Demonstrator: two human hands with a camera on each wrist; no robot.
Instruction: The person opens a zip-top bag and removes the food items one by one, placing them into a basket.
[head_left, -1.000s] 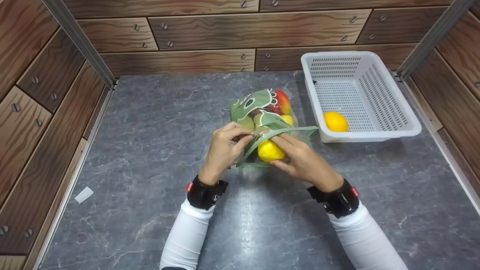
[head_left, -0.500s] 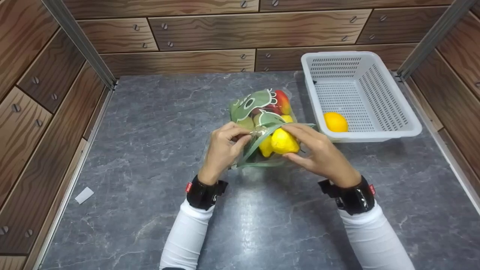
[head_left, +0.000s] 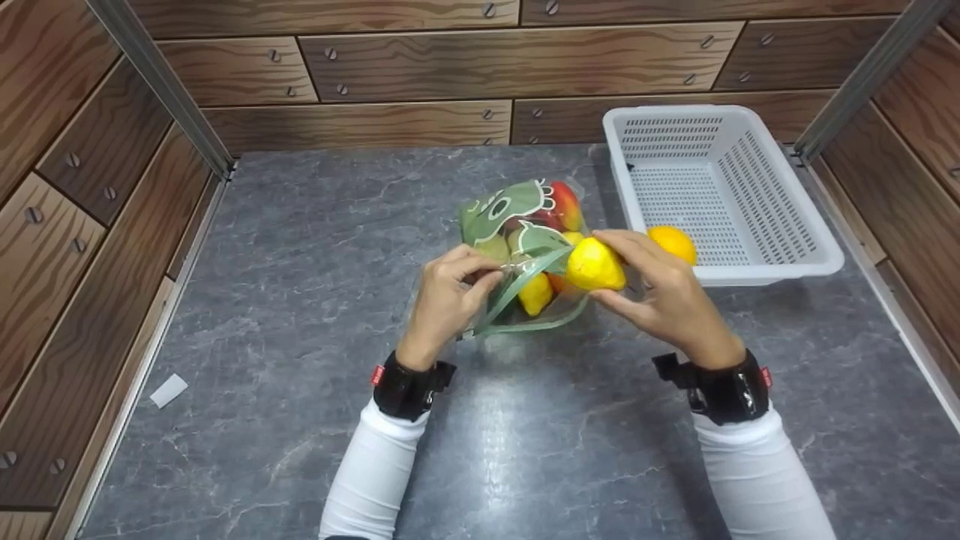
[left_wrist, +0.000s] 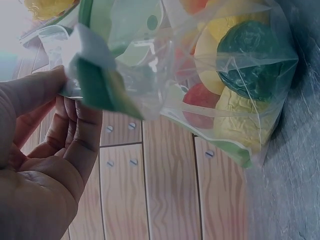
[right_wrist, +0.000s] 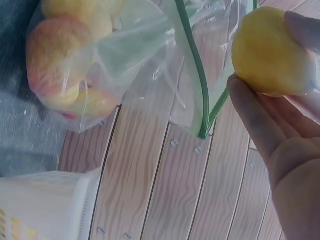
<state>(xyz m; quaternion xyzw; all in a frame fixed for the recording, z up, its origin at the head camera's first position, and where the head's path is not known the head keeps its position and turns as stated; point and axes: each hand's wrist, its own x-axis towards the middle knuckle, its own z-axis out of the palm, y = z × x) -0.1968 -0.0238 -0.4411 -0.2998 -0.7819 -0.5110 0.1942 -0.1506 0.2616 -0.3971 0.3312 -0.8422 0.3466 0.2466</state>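
Note:
A clear zip bag (head_left: 517,262) with a green cartoon print lies on the table, its mouth toward the person and spread apart. Several fruits show through it, among them a red-yellow mango (head_left: 566,206) and a yellow lemon (head_left: 535,294) near the mouth. My left hand (head_left: 448,300) pinches the left side of the bag's rim between thumb and fingers. Just outside the mouth, on the right, my right hand (head_left: 667,296) holds another lemon (head_left: 595,264) between thumb and fingertips. In the right wrist view that lemon (right_wrist: 270,52) is apart from the bag's green rim (right_wrist: 200,85).
A white perforated basket (head_left: 739,268) stands at the back right, with an orange (head_left: 672,244) in its near left corner. On the table's left lies a small white slip (head_left: 168,390). Wood-patterned panels (head_left: 405,67) enclose the table at the back and sides.
My right hand has drawn the lemon out of the bag's mouth, moving right and slightly up. The left hand keeps its pinch on the rim, nearly still.

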